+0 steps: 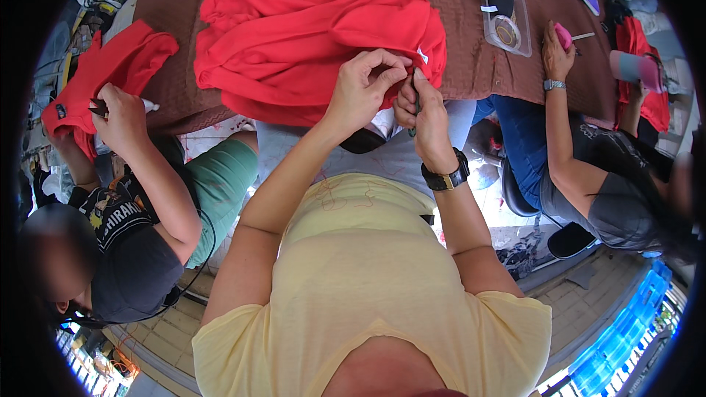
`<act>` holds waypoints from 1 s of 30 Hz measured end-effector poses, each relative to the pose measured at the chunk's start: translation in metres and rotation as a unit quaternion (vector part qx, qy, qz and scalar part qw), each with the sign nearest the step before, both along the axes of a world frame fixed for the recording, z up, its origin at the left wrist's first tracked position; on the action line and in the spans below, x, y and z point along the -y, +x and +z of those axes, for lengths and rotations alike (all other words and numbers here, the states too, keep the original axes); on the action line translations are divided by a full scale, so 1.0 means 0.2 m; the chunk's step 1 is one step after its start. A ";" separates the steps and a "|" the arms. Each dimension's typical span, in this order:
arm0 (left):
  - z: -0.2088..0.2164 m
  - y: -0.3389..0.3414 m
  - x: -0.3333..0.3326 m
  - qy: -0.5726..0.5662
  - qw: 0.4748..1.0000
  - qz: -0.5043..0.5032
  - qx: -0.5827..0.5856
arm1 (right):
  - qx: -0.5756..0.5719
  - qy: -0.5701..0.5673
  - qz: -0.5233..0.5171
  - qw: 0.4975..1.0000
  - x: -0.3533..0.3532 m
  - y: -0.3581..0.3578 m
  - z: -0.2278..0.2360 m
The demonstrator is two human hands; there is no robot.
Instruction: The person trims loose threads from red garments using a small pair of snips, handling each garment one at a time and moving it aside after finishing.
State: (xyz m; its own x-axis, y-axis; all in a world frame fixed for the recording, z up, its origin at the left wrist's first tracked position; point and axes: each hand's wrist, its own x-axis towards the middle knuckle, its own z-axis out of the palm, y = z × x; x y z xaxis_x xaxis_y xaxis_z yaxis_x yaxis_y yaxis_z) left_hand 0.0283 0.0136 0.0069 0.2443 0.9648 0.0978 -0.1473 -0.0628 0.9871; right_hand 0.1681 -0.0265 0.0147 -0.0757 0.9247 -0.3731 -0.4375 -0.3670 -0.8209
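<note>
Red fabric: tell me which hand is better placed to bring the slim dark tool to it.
Probably the right hand: it grips the slim dark tool, close by the red fabric. The left hand is near too, but whether its fingertips hold anything is unclear.

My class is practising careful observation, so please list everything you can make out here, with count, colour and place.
heaped cloth: layers uncountable, red, table centre
side cloths: 2, red, far left, far right
tablecloth: 1, brown, under heaped cloth
plastic box: 1, clear, table right
co-workers: 2, dark tops, left and right
plastic items: count unclear, blue, lower right
slim tool: 1, dark green, held
watch: 1, black, centre right
shirt: 1, pale yellow, lower middle
left hand: 1, bare, at heaped cloth
right hand: 1, bare, holding slim tool
</note>
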 end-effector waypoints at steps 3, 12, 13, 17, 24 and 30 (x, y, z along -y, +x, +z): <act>-0.01 -0.13 0.04 -0.027 0.989 -0.114 -0.090 | 0.019 0.062 0.015 0.998 0.01 0.06 0.00; 0.06 -0.11 0.10 -0.152 0.983 -0.036 -0.092 | 0.502 0.365 -0.111 0.776 0.02 0.09 -0.08; 0.08 -0.07 0.08 -0.163 0.982 -0.035 -0.086 | 0.509 0.371 -0.091 0.771 0.01 0.07 -0.07; 0.02 -0.03 0.02 -0.175 0.984 -0.018 0.019 | 0.532 0.398 -0.137 0.735 0.06 -0.01 -0.04; 0.07 -0.07 0.01 -0.159 0.950 0.002 0.267 | 0.456 0.389 -0.123 0.791 0.04 0.00 0.05; 0.09 -0.11 0.00 -0.161 0.948 0.043 0.272 | 0.429 0.355 -0.132 0.820 -0.03 0.02 0.11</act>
State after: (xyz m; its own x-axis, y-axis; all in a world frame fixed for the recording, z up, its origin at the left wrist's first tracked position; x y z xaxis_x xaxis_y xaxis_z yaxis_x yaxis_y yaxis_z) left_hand 0.0053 0.0128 0.0250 0.1613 0.9800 -0.1165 -0.6475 0.1942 0.7369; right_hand 0.1728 -0.0211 0.0374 0.1704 0.8743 0.4545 0.4247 0.3510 -0.8345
